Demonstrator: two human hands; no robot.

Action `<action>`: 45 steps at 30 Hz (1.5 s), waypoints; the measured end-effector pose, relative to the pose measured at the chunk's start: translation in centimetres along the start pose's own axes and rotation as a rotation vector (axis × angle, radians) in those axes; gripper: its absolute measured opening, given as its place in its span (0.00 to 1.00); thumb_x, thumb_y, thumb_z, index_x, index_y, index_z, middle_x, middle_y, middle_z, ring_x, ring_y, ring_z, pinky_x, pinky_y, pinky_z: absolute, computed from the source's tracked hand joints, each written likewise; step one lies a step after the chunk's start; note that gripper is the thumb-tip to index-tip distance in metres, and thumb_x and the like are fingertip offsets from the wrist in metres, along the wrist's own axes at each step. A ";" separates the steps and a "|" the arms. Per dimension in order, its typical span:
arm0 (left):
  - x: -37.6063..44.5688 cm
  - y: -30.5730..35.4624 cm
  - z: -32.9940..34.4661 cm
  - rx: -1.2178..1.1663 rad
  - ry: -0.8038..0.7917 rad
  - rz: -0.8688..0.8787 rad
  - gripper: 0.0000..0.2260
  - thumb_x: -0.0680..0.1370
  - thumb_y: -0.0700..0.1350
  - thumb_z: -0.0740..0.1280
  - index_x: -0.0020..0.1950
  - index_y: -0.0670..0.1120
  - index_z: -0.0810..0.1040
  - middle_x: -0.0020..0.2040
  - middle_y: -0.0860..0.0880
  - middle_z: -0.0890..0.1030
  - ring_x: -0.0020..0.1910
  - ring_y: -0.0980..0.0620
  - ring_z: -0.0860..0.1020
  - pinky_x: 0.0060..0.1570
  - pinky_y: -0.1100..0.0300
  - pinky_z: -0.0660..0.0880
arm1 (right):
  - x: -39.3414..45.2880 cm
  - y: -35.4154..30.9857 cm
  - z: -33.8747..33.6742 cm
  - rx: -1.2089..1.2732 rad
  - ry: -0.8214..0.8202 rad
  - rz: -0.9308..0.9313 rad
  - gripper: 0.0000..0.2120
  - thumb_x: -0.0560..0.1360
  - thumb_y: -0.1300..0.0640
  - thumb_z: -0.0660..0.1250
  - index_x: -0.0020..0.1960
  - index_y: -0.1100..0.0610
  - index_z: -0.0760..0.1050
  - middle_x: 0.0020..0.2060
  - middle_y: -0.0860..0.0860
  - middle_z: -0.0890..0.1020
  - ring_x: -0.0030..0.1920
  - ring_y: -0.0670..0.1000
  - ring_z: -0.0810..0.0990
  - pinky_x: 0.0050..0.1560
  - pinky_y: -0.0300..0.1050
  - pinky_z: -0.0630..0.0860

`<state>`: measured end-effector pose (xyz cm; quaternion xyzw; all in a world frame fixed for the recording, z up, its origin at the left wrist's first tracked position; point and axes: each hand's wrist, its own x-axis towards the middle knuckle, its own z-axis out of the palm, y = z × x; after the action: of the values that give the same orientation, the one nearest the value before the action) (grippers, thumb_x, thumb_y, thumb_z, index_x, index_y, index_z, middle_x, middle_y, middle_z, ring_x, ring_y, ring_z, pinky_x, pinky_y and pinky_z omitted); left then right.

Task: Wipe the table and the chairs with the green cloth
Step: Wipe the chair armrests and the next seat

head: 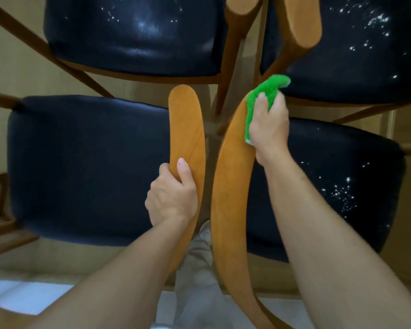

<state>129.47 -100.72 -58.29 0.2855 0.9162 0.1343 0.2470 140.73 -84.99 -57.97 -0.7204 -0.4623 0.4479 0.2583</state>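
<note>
I look down on several wooden chairs with black padded seats. My right hand (268, 129) grips the green cloth (259, 100) around the far end of the curved wooden backrest (228, 198) of the near right chair. My left hand (173, 193) grips the curved backrest (186, 124) of the near left chair, thumb lying on top. The near right seat (337, 186) carries white specks. The near left seat (86, 167) looks plain black.
Two more chairs stand at the back: the far left seat (133, 34) and the far right seat (354, 48) both show white specks. Their wooden backrests (301, 22) meet in the middle. Pale floor (12, 67) lies around, and my light trouser leg (199, 269) shows between the backrests.
</note>
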 end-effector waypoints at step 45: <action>0.7 -0.4 0.4 -0.051 0.020 0.030 0.24 0.78 0.66 0.46 0.47 0.51 0.73 0.36 0.54 0.75 0.35 0.55 0.76 0.36 0.57 0.71 | -26.3 14.1 -3.4 -0.764 -0.211 -0.316 0.24 0.82 0.47 0.53 0.76 0.54 0.59 0.76 0.58 0.61 0.70 0.64 0.68 0.58 0.60 0.76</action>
<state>129.03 -100.57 -58.99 0.2912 0.9106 0.1643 0.2430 145.38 -114.60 -56.79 -0.6347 -0.7236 0.2709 -0.0104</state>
